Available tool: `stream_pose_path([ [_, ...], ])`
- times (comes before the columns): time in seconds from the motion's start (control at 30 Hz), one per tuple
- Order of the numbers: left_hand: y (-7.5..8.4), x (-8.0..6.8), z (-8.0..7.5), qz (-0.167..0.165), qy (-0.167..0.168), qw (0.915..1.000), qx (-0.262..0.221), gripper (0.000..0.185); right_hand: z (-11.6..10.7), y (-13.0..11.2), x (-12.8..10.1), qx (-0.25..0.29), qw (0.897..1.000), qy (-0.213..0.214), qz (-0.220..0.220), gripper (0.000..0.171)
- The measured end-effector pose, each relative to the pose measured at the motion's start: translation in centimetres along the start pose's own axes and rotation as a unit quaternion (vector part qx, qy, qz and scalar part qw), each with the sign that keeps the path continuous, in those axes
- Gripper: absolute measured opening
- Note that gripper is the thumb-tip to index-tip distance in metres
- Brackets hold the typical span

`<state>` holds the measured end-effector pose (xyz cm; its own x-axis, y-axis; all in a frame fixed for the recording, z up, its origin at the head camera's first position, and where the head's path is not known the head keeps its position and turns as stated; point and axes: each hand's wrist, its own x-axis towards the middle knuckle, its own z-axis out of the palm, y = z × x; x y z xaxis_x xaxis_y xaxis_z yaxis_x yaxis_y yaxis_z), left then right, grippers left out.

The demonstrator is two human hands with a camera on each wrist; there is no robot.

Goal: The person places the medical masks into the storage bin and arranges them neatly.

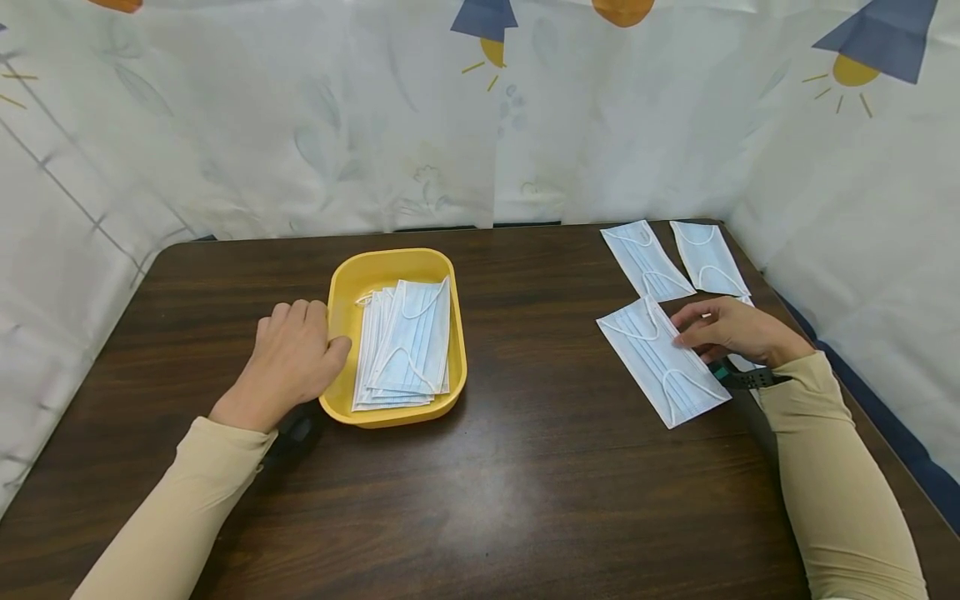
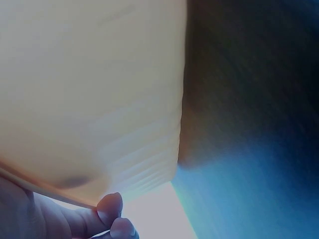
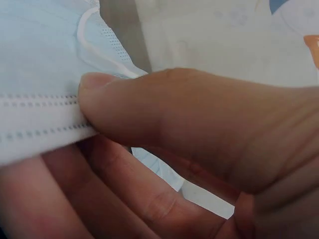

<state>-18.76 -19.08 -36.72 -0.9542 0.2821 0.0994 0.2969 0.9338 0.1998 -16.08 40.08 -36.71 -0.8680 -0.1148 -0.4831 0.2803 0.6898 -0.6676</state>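
Observation:
A yellow plastic tray (image 1: 459, 367) holds a pile of light-blue face masks (image 1: 408, 342) with white ear loops. My left hand (image 1: 292, 354) grips the tray's left side, thumb over the rim. In the left wrist view, fingertips (image 2: 110, 209) show by the tray's pale wall (image 2: 99, 99). Over the table's right side, my right hand (image 1: 731, 327) pinches a face mask (image 1: 660, 362) by its right edge. The right wrist view shows the thumb on top of the held mask (image 3: 40, 64) and fingers underneath.
Two more masks lie near the far right corner, one at left (image 1: 648, 258) and one at right (image 1: 711, 258). Another is partly hidden under my right hand. The dark wooden table (image 1: 510, 483) meets patterned white curtains (image 1: 450, 125) at the back and sides.

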Motion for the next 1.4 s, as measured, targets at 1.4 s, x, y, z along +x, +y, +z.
stream_pose_path([
  [1.4, -0.1, -0.1, 0.1, 0.005, 0.009, 0.9999, -0.004, 0.027, 1.2, -2.5, -0.8, 0.083, 0.992, 0.058, -0.069, 0.049],
])
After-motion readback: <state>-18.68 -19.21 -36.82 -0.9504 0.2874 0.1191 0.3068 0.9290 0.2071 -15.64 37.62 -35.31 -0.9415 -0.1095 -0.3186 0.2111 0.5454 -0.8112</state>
